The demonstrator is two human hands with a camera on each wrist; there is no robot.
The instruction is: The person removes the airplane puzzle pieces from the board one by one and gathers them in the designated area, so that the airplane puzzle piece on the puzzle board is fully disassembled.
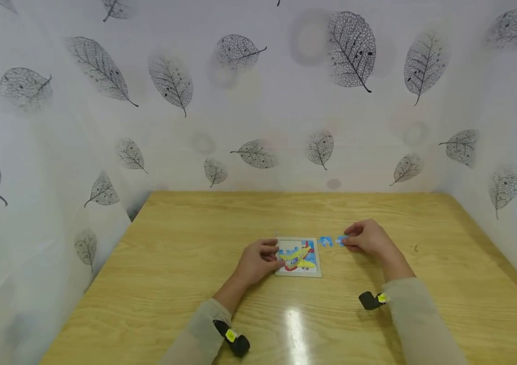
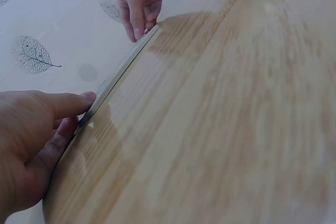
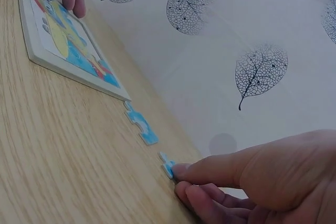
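Observation:
A square jigsaw puzzle tray (image 1: 298, 274) with a yellow and red airplane picture lies on the table. Its upper left part shows a bare white area in the head view. My left hand (image 1: 257, 261) grips the tray's left side, the thumb lying over the edge in the left wrist view. To the right of the tray, my right hand (image 1: 370, 240) pinches a small blue puzzle piece (image 3: 168, 167) between thumb and fingers, partly hiding it. Between that hand and the tray lies another blue and white puzzle piece (image 3: 142, 126), close to the tray's corner.
The wooden table (image 1: 185, 228) reaches back to a pale curtain (image 1: 276, 101) printed with dark leaves, which also hangs along both sides. A black device (image 1: 235, 342) is strapped to the left wrist, and a similar device (image 1: 370, 300) to the right.

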